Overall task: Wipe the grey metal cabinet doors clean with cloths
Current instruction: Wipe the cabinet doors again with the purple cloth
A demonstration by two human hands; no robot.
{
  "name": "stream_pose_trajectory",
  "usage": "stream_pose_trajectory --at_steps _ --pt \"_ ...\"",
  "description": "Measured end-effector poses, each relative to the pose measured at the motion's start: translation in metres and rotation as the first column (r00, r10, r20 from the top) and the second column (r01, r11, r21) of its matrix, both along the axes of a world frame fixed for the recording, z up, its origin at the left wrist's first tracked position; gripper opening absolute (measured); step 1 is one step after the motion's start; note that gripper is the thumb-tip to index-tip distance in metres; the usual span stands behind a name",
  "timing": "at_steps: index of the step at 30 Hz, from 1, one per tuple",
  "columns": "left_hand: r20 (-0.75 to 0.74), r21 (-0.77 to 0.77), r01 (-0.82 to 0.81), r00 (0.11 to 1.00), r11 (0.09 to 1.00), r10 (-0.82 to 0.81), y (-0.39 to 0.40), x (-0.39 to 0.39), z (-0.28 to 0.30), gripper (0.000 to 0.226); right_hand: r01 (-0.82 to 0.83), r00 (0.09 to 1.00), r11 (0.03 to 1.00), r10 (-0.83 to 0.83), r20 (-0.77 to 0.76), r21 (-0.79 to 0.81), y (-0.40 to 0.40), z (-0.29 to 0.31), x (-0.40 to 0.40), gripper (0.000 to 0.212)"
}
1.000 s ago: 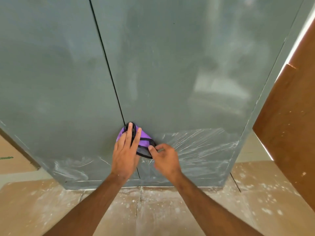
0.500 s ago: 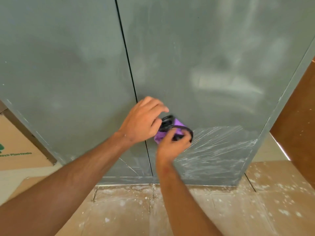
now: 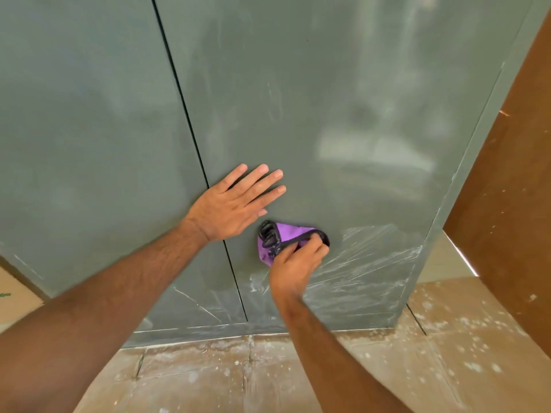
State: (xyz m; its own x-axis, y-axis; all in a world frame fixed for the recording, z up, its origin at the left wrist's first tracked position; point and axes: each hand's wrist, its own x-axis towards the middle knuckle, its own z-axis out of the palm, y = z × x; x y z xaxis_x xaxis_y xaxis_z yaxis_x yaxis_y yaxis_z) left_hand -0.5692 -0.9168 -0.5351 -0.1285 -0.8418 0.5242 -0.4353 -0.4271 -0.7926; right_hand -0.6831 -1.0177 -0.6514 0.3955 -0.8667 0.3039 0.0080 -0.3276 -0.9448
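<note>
Two grey metal cabinet doors fill the view, the left door and the right door, split by a dark vertical seam. My left hand lies flat with spread fingers on the right door, just right of the seam. Below it, my right hand grips a purple cloth with black trim and holds it against the right door. Wrinkled clear plastic film clings to the door's lower part, beside the cloth.
A brown wooden panel stands at the right, close to the cabinet's side. The floor below is covered with dusty brown sheets speckled white. Pale smears mark the upper right door.
My left hand let go of the cloth and now rests flat on the door above it. My right hand took over the cloth, which shifted right of the seam.
</note>
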Motion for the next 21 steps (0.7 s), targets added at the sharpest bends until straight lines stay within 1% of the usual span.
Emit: stream_pose_trajectory --at_steps 1,2,3,4,5,6,7,8,9,10,11,12,13,14,15,16,17,18,19,20,21 --pt "0.014 -0.010 0.003 1.000 1.000 -0.003 0.000 0.001 -0.001 0.061 0.022 0.999 0.997 -0.025 0.035 0.068 -0.021 0.001 -0.001 0.029" --pt "0.026 -0.018 0.004 1.000 1.000 -0.004 -0.001 0.000 -0.001 0.060 0.096 0.992 0.972 -0.112 0.063 0.213 -0.047 0.009 -0.001 0.030" --pt "0.034 -0.026 0.005 0.999 1.000 -0.005 -0.001 -0.001 -0.001 0.061 0.206 0.969 0.900 -0.242 0.048 0.384 -0.071 0.024 -0.001 0.032" --pt "0.036 -0.026 0.004 0.999 1.000 -0.003 -0.002 -0.002 -0.001 0.061 0.295 0.941 0.826 -0.337 0.001 0.481 -0.088 0.040 0.000 0.032" --pt "0.030 -0.018 0.002 1.000 1.000 -0.001 -0.002 -0.001 -0.002 0.061 0.332 0.930 0.821 -0.366 -0.018 0.465 -0.094 0.050 0.002 0.032" --pt "0.025 -0.010 0.000 1.000 1.000 0.000 -0.001 -0.001 -0.003 0.062 0.319 0.939 0.890 -0.343 0.017 0.326 -0.090 0.053 0.001 0.032" --pt "0.029 -0.006 -0.001 1.000 1.000 0.002 -0.001 0.000 -0.002 0.062 0.262 0.962 0.960 -0.268 0.053 0.101 -0.082 0.046 -0.003 0.032" --pt "0.031 -0.007 -0.004 1.000 1.000 0.004 -0.002 0.001 -0.002 0.061 0.164 0.986 0.981 -0.161 0.036 -0.102 -0.073 0.028 -0.008 0.030" --pt "0.030 -0.006 -0.003 1.000 1.000 0.003 -0.002 0.001 -0.002 0.061 0.053 0.998 0.974 -0.060 -0.025 -0.220 -0.072 0.004 -0.019 0.027" --pt "0.030 -0.004 0.006 1.000 1.000 -0.006 -0.002 0.002 -0.002 0.061 -0.029 0.997 0.959 0.006 -0.081 -0.281 -0.078 -0.018 -0.032 0.024" --pt "0.034 -0.005 0.011 0.999 1.000 -0.011 -0.001 0.002 -0.002 0.061 -0.045 0.994 0.960 0.016 -0.106 -0.275 -0.095 -0.035 -0.041 0.024" --pt "0.042 -0.008 0.009 0.999 1.000 -0.009 -0.001 0.002 -0.002 0.061 0.001 0.996 0.986 -0.015 -0.082 -0.168 -0.119 -0.039 -0.045 0.031" --pt "0.049 -0.011 0.007 0.999 1.000 -0.006 -0.002 0.003 -0.002 0.062 0.094 0.995 0.995 -0.093 -0.044 0.025 -0.143 -0.034 -0.046 0.039" --pt "0.052 -0.013 0.008 0.999 1.000 -0.008 -0.002 0.003 -0.002 0.062 0.210 0.977 0.955 -0.210 -0.023 0.210 -0.162 -0.017 -0.046 0.044" --pt "0.051 -0.011 0.010 0.999 1.000 -0.009 -0.003 0.003 -0.003 0.062 0.290 0.953 0.910 -0.303 -0.001 0.297 -0.173 0.001 -0.042 0.043" --pt "0.047 -0.009 0.006 0.999 1.000 -0.005 -0.002 0.004 -0.004 0.062 0.326 0.940 0.912 -0.340 0.017 0.249 -0.173 0.013 -0.037 0.038" --pt "0.047 -0.007 0.000 0.999 1.000 0.000 -0.003 0.004 -0.005 0.062 0.306 0.950 0.949 -0.309 0.030 0.077 -0.163 0.018 -0.034 0.034" --pt "0.052 -0.004 -0.004 0.999 1.000 0.004 -0.003 0.005 -0.005 0.062 0.216 0.976 0.967 -0.219 -0.004 -0.132 -0.150 0.012 -0.034 0.034" --pt "0.049 -0.003 -0.004 0.999 1.000 0.004 -0.003 0.005 -0.005 0.062 0.099 0.990 0.959 -0.122 -0.072 -0.265 -0.140 -0.005 -0.038 0.032" --pt "0.040 -0.001 0.001 0.999 1.000 -0.001 -0.003 0.006 -0.006 0.063 0.017 0.991 0.945 -0.059 -0.119 -0.325 -0.133 -0.019 -0.046 0.029" --pt "0.039 0.000 0.001 0.999 1.000 -0.001 -0.001 0.007 -0.006 0.063 0.007 0.990 0.948 -0.051 -0.130 -0.317 -0.144 -0.033 -0.053 0.027"
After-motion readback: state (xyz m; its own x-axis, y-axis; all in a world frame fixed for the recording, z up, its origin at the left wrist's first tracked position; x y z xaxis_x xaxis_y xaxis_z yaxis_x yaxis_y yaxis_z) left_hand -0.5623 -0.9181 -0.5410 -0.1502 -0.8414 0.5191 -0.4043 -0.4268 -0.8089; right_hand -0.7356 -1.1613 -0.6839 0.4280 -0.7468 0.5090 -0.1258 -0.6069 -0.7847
